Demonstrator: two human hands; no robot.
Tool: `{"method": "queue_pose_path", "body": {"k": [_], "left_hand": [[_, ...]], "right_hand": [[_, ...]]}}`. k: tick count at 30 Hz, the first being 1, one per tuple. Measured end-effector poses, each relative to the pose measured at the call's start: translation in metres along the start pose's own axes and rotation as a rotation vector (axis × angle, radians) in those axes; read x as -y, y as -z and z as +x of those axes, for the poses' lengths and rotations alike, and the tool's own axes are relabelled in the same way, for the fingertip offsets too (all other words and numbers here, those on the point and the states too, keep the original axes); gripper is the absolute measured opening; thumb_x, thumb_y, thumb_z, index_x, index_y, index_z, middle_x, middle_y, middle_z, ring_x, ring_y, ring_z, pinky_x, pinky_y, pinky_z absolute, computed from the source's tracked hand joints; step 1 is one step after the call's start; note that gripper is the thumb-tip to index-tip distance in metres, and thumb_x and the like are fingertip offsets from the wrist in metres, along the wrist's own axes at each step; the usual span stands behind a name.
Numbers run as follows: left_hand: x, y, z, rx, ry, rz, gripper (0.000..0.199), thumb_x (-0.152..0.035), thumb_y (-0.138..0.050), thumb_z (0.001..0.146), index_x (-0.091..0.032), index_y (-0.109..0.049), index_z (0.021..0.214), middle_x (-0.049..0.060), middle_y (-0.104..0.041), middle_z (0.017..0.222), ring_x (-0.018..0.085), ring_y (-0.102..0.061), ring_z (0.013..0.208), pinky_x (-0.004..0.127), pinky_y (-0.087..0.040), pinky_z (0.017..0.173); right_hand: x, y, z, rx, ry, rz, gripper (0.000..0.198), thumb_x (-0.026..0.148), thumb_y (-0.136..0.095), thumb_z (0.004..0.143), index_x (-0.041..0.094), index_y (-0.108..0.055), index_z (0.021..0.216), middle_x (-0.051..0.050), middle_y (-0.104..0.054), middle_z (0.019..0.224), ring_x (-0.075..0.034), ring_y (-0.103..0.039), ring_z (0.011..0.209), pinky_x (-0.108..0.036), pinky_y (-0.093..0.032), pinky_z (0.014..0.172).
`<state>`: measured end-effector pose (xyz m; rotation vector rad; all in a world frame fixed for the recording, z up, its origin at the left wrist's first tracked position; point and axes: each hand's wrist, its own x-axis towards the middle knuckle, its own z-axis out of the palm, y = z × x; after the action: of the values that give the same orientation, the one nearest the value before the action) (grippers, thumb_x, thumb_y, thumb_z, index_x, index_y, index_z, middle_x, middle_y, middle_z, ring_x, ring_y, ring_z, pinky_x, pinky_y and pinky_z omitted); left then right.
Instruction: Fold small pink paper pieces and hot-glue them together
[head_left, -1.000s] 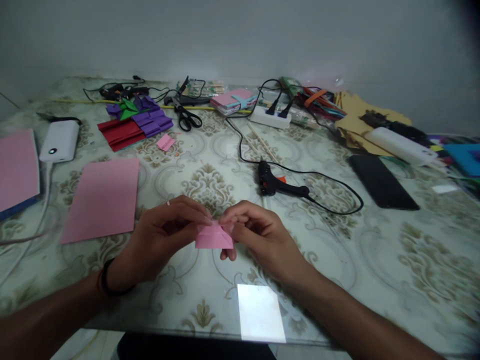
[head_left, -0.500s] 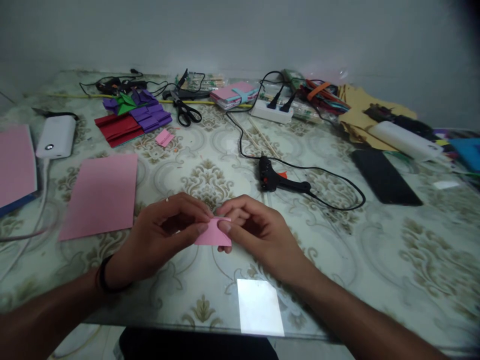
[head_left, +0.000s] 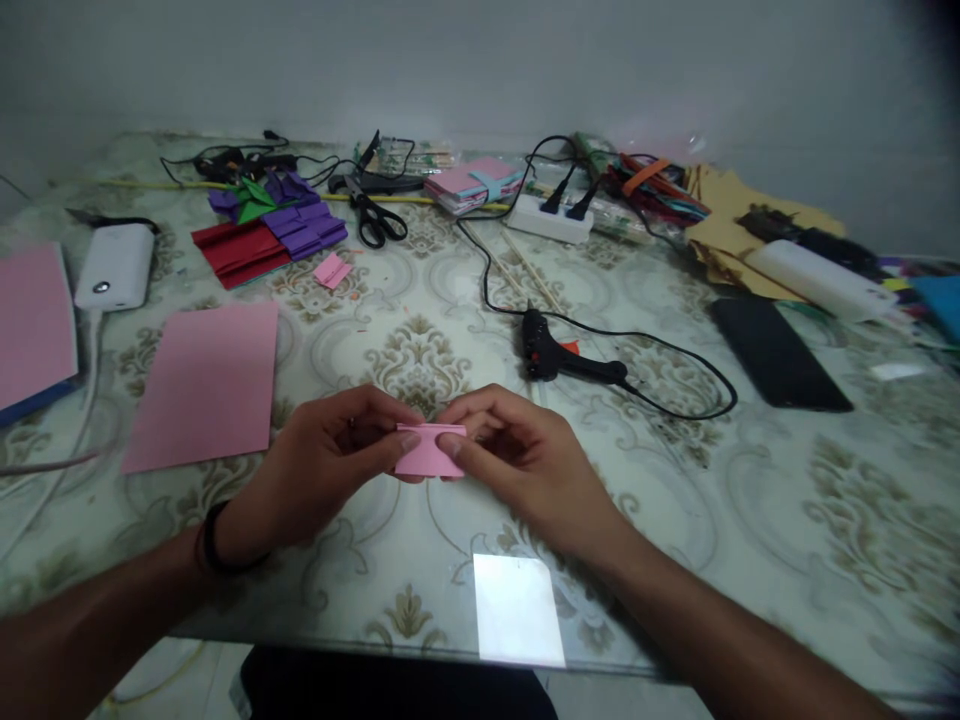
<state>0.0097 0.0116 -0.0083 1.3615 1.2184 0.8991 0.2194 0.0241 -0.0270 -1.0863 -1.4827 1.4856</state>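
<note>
Where our fingers close over it, much of the small folded pink paper (head_left: 427, 453) is hidden. Our left hand (head_left: 322, 470) and right hand (head_left: 525, 465) pinch it from opposite sides, thumbs on top, just above the patterned table (head_left: 750, 520). A pink sheet (head_left: 204, 385) lies left; a glue gun (head_left: 559, 358) lies beyond.

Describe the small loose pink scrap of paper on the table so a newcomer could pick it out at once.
Start at the patterned glass-topped table and go to its far left, where the stack of red and purple folded papers lies. Just right of that stack's near corner, left of the black-handled scissors, sits the small pink paper scrap. It lies alone, far smaller than the large pink sheet nearer the person.
</note>
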Motion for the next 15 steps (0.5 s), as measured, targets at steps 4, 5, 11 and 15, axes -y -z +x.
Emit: {"method": "queue_pose_path", "body": {"k": [4, 5, 11, 15], "left_hand": [[0.001, 0.0002, -0.0014, 0.01, -0.008, 0.024, 0.006, -0.022, -0.076, 0.091, -0.021, -0.078, 0.096, -0.002, -0.08, 0.079, 0.01, -0.075, 0.071, 0.014, -0.059, 0.062], [0.0016, 0.0002, -0.0015, 0.015, -0.006, 0.028, 0.006, -0.022, -0.075, 0.091, -0.021, -0.078, 0.096, -0.002, -0.08, 0.08, 0.01, -0.075, 0.071, 0.014, -0.059, 0.062], [0.0051, 0.0012, 0.0009, 0.087, 0.066, 0.028, 0.017, -0.03, -0.075, 0.091, -0.022, -0.079, 0.106, 0.001, -0.082, 0.085, 0.013, -0.076, 0.074, 0.016, -0.057, 0.062], [0.0059, 0.0025, 0.0015, 0.147, 0.068, 0.091, 0.021, -0.038, -0.072, 0.094, -0.02, -0.082, 0.092, 0.003, -0.082, 0.084, 0.015, -0.074, 0.075, 0.02, -0.057, 0.065]], "right_hand": [[0.0005, 0.001, 0.0013, 0.092, -0.111, 0.058, 0.024, 0.042, -0.074, 0.091, 0.019, -0.071, 0.096, 0.001, -0.068, 0.073, -0.013, -0.064, 0.066, -0.026, -0.049, 0.063], [0.0004, 0.0013, 0.0014, 0.109, -0.129, 0.061, 0.026, 0.044, -0.075, 0.09, 0.018, -0.071, 0.093, 0.001, -0.069, 0.071, -0.013, -0.065, 0.066, -0.026, -0.05, 0.064], [-0.001, 0.0019, 0.0003, 0.097, -0.095, -0.027, 0.032, 0.05, -0.076, 0.09, 0.018, -0.071, 0.085, 0.0, -0.069, 0.067, -0.014, -0.064, 0.063, -0.025, -0.046, 0.059], [0.0006, -0.0011, -0.0012, 0.112, -0.047, -0.063, 0.031, 0.048, -0.077, 0.09, 0.019, -0.069, 0.081, 0.0, -0.068, 0.067, -0.013, -0.061, 0.061, -0.024, -0.045, 0.057]]}}
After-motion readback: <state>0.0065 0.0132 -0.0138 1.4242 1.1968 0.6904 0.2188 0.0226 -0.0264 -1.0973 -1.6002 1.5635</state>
